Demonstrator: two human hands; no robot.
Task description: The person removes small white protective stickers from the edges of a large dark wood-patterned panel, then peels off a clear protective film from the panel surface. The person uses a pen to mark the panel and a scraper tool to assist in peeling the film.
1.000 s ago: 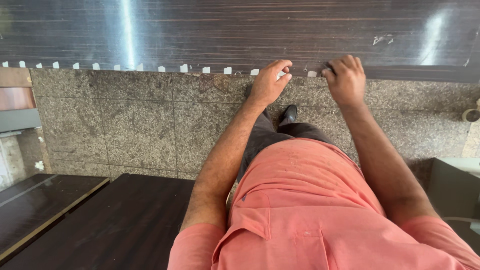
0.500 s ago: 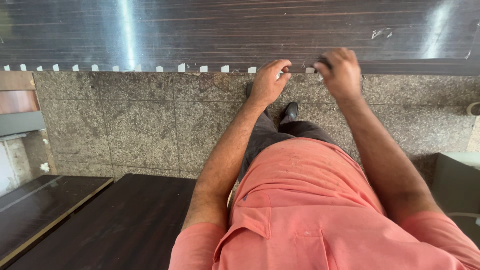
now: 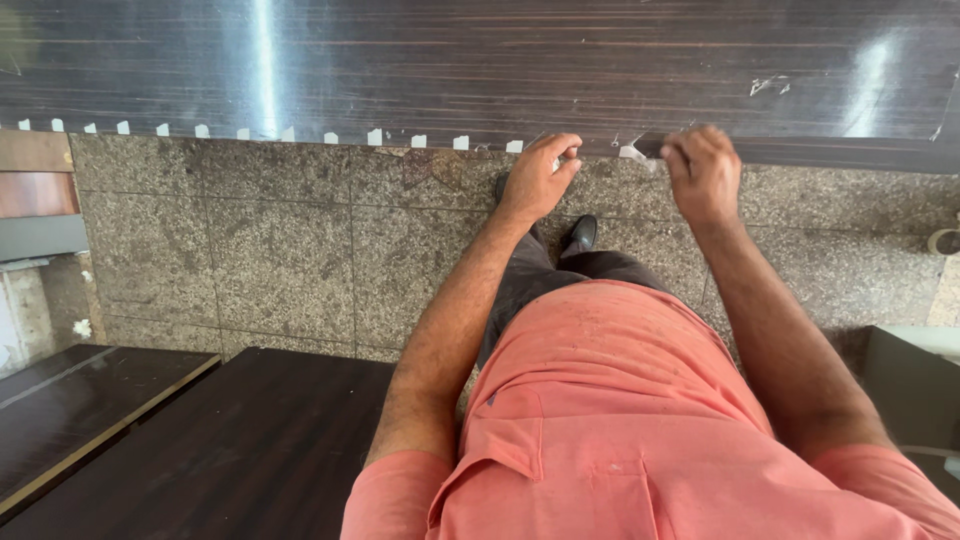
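A: What has changed since a moment ago?

B: The right hand (image 3: 703, 172) has slid a little along the panel (image 3: 480, 70) edge, away from the left hand (image 3: 540, 178). Its fingers are closed, pinching a pale strip (image 3: 634, 152) of film that is lifting off the edge. The left hand's fingertips are curled and pressed on the same edge, just beside the strip.

A: What lies around them?

B: Below the hands, a salmon shirt (image 3: 620, 420), dark shoe (image 3: 579, 235) and granite floor (image 3: 250, 250). Left of the grip, white tabs (image 3: 375, 137) line the edge. Nothing blocks either hand.
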